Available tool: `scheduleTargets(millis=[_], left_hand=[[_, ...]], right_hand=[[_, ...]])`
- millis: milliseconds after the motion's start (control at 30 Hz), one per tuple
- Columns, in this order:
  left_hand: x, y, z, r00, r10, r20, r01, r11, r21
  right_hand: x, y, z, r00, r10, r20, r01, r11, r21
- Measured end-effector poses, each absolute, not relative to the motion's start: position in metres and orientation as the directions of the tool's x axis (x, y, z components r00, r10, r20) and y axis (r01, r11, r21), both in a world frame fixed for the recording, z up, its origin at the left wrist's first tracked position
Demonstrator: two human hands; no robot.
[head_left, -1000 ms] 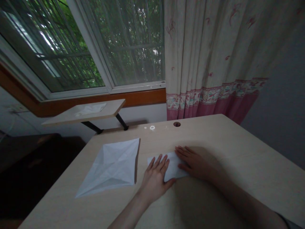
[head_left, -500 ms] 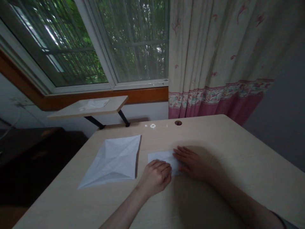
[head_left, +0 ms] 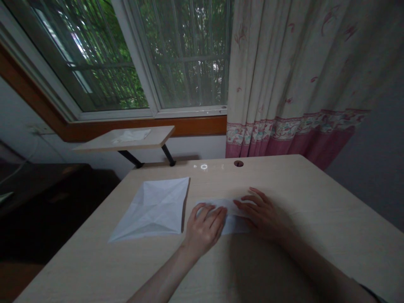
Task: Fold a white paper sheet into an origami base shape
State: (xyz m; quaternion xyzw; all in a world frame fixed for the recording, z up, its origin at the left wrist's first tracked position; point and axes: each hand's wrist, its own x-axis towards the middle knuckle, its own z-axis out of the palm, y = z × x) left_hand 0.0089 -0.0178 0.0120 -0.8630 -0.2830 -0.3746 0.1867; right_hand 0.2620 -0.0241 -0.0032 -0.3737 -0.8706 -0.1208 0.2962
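A small folded sheet of white paper [head_left: 235,225] lies on the table between my hands, with a fold line running along its length. My left hand [head_left: 205,225] covers its left end, fingers bent over the paper and the thumb mostly hidden. On the right end rests my right hand [head_left: 260,212], its fingers spread and their tips touching the paper. A larger white paper sheet [head_left: 158,208], crossed by creases, lies to the left of my left hand, apart from it.
The pale wooden table [head_left: 315,202] has a round cable hole [head_left: 238,163] near its back edge. A raised shelf [head_left: 151,142] on black legs stands at the back left, bearing crumpled white paper [head_left: 134,135]. Behind are a window and a patterned curtain [head_left: 277,84].
My left fingers have uncurled from a tight fist and reach farther over the paper. The right fingers have lifted and spread more. The paper's fold line now shows. The view has shifted slightly.
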Motion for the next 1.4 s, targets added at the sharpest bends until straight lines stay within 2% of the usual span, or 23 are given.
scheduleTargets(millis=[133,467,600,733,833,967,1133,1400], left_hand=[[0.009,-0.02,0.015,0.506,0.333,0.796,0.662,-0.741,-0.112],[0.008,-0.022,0.016,0.385,0.311,0.869,0.754,-0.649,-0.102],[0.008,-0.016,0.014,0.305,0.278,0.911,0.797,-0.598,-0.084],[0.008,-0.011,0.009,0.312,0.369,0.875,0.832,-0.552,-0.064],[0.009,-0.009,0.005,0.303,0.481,0.823,0.858,-0.513,-0.016],[0.011,-0.006,0.001,0.315,0.568,0.76,0.871,-0.492,0.006],[0.011,-0.003,-0.002,0.393,0.606,0.691,0.846,-0.534,-0.012],[0.009,0.002,-0.006,0.584,0.648,0.489,0.75,-0.662,-0.018]], right_hand=[[0.261,-0.029,0.003,-0.49,0.571,0.659,0.741,0.671,-0.03],[0.258,-0.034,0.005,-0.327,0.455,0.828,0.772,0.634,-0.043],[0.255,-0.029,-0.001,-0.258,0.405,0.877,0.821,0.57,-0.022],[0.251,-0.023,-0.007,-0.221,0.358,0.907,0.871,0.49,0.019],[0.247,-0.022,-0.009,-0.247,0.391,0.887,0.896,0.441,0.055],[0.243,-0.022,-0.012,-0.282,0.529,0.8,0.919,0.389,0.067],[0.241,-0.02,-0.014,-0.259,0.648,0.717,0.94,0.341,0.031],[0.243,-0.013,-0.03,-0.199,0.72,0.664,0.966,0.259,0.008]])
